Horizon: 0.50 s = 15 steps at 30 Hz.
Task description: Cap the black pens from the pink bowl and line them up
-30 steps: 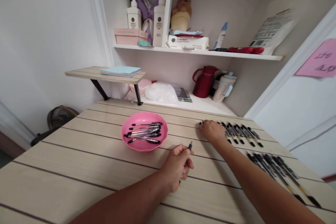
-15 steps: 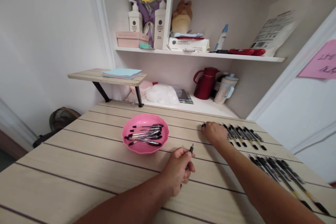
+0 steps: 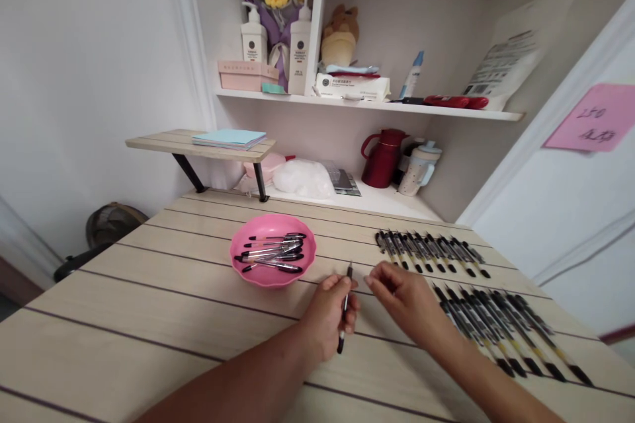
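My left hand [image 3: 331, 310] is closed around a pen [image 3: 346, 307] held upright at the front middle of the table, its pointed end up and its black end below the fist. Just right of that tip is my right hand [image 3: 404, 294], fingers loosely curled, thumb and index slightly apart with nothing visible between them. Left of both hands stands a pink bowl [image 3: 272, 223] with several clear pens [image 3: 272, 254] with black ends lying in it. Two rows of similar pens are laid out at the right: a back row [image 3: 431, 251] and a front row [image 3: 496, 320], partly behind my right forearm.
A small raised shelf [image 3: 169, 142] bearing blue paper [image 3: 229, 137] stands at the back left. Behind the table are a white plastic bag [image 3: 303, 178], a red jug [image 3: 381, 158] and a pale tumbler [image 3: 419, 168]. Pump bottles and a box line the upper shelf [image 3: 421, 108].
My right hand has come from the left end of the back pen row toward the pen in my left hand. That pen now stands more upright. The view has shifted slightly.
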Each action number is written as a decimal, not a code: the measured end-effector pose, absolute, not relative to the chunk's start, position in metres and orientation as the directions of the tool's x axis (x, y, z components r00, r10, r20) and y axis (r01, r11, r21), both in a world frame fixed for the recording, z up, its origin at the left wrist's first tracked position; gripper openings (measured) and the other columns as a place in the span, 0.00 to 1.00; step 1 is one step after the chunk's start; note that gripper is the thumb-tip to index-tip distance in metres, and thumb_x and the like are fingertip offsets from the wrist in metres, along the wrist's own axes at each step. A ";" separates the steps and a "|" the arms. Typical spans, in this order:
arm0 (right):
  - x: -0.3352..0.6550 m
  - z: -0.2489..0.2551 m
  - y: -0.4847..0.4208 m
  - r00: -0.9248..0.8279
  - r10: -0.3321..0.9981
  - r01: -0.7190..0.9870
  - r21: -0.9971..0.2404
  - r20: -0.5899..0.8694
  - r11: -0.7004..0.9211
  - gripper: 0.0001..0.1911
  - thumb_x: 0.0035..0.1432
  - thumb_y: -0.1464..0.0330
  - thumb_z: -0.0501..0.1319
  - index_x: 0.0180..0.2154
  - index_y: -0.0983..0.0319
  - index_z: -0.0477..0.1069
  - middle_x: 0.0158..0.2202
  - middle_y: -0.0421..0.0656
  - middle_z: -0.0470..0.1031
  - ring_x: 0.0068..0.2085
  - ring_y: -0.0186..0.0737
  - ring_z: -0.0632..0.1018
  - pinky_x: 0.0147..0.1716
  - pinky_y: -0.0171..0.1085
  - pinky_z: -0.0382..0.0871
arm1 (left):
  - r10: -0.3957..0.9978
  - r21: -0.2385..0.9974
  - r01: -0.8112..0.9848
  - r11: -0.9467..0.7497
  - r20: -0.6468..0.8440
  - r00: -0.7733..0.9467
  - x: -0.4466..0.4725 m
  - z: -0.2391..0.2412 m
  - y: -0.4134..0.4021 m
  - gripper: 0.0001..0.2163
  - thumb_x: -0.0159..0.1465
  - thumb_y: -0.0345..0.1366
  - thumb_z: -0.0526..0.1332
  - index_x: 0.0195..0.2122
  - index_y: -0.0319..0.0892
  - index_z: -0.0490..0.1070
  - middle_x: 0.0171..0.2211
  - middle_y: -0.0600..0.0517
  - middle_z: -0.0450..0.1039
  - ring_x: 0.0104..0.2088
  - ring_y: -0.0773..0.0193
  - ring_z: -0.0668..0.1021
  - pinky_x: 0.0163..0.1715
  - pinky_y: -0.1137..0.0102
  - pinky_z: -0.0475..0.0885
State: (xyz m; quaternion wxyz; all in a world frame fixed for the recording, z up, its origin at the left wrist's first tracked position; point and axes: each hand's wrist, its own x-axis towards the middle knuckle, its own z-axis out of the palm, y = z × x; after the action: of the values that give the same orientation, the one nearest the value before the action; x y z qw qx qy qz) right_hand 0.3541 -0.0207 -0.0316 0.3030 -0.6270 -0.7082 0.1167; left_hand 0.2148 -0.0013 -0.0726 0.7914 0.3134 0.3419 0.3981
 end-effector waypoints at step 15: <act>0.318 -0.056 -0.042 0.045 0.975 0.774 -0.625 0.217 0.104 0.05 0.47 0.72 0.51 0.30 0.61 0.62 0.22 0.39 0.70 0.23 0.34 0.69 0.23 0.31 0.58 | 0.850 0.507 -0.696 0.509 -0.165 0.501 0.215 -0.069 0.004 0.14 0.56 0.42 0.58 0.41 0.43 0.62 0.39 0.46 0.70 0.39 0.61 0.74 0.39 0.66 0.67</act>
State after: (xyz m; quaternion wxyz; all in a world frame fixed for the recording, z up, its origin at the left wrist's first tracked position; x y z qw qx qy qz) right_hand 0.3182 -0.0421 -0.0560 0.3157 -0.6501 -0.6724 0.1596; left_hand 0.2150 0.0039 -0.0687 0.8450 0.1910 0.2009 0.4573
